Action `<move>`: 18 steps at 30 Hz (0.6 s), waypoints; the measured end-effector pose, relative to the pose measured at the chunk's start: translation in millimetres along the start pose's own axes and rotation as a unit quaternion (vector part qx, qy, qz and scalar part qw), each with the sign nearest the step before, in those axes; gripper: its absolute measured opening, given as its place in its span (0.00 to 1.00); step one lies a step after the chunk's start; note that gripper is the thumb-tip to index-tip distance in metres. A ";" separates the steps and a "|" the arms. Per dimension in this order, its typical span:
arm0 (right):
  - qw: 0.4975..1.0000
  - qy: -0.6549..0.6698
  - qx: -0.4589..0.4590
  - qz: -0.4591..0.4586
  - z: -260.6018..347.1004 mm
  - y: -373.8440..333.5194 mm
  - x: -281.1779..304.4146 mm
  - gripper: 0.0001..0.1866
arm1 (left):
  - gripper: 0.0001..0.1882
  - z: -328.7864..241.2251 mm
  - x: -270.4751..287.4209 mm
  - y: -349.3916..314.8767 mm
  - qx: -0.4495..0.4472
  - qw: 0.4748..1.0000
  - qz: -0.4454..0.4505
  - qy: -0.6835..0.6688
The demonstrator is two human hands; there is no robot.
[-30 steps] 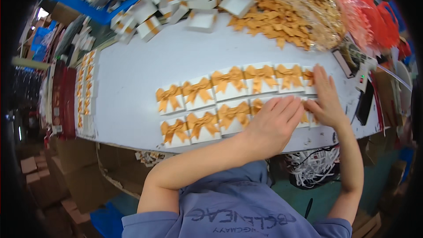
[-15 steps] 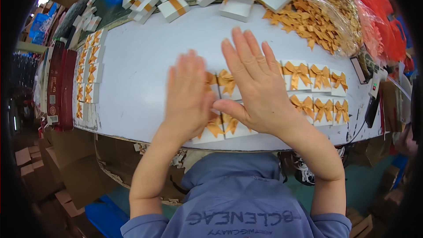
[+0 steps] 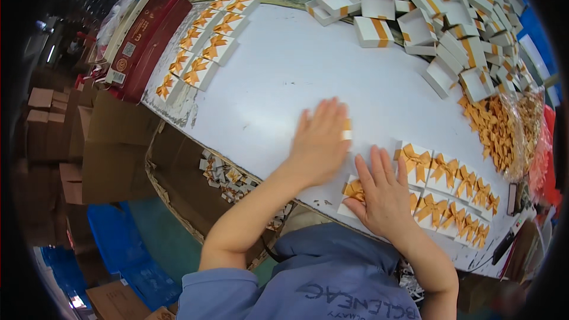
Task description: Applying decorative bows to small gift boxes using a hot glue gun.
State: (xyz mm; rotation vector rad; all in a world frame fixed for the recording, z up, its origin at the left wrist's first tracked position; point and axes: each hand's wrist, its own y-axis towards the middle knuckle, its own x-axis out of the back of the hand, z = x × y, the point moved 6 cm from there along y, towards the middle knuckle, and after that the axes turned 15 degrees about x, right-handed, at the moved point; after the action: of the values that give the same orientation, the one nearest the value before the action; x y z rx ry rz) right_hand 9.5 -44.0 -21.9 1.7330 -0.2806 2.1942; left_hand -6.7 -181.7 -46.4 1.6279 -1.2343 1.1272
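My left hand (image 3: 320,145) lies palm down with its fingers stretched out, slightly blurred, over a small white gift box (image 3: 347,135). Only a sliver of that box, with a gold band, shows beside the fingers; the rest is hidden. My right hand (image 3: 386,204) rests flat, fingers a little apart, on the near end of two rows of white boxes. Gold satin bows sit on their lids, such as this bow (image 3: 416,161). One bowed box (image 3: 354,191) pokes out left of my right thumb, partly covered by the hand.
More bowed boxes (image 3: 204,41) stand in two rows at the table's left end, by dark red cartons (image 3: 148,41). Open white box parts (image 3: 415,26) heap up along the far edge. Loose gold bows (image 3: 495,130) spill from a clear bag at right. An open carton (image 3: 178,160) stands below the table edge.
The view has swung left. My hands, close together over the rows before, are now apart: the left has moved leftward with a box under it, while the right lies lower on the rows.
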 end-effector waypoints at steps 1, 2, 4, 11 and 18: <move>1.000 0.001 0.004 0.000 -3.2 0.8 -1.1 0.38 | 0.30 23.2 7.1 -3.8 0.029 0.999 0.007 -0.012; 1.000 -0.001 -0.004 -0.006 -7.8 -2.1 -0.2 0.38 | 0.29 47.8 18.2 -9.5 0.055 0.998 0.017 -0.025; 1.000 0.009 -0.006 -0.006 -12.5 -3.1 -2.1 0.39 | 0.28 119.2 29.8 -28.2 0.075 0.992 -0.072 0.074; 1.000 -0.004 0.002 -0.007 -7.3 0.9 1.8 0.37 | 0.29 307.2 83.4 -30.2 0.250 0.933 -0.214 0.142; 1.000 0.000 -0.004 -0.007 -10.1 0.3 1.6 0.37 | 0.33 325.9 84.5 5.3 0.376 0.916 -0.043 0.133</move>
State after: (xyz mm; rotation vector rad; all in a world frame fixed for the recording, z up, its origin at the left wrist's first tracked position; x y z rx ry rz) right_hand -0.1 -40.5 -22.8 1.7256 -0.2744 2.1807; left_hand 60.4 -511.3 -62.0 1.9471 -0.5545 1.8358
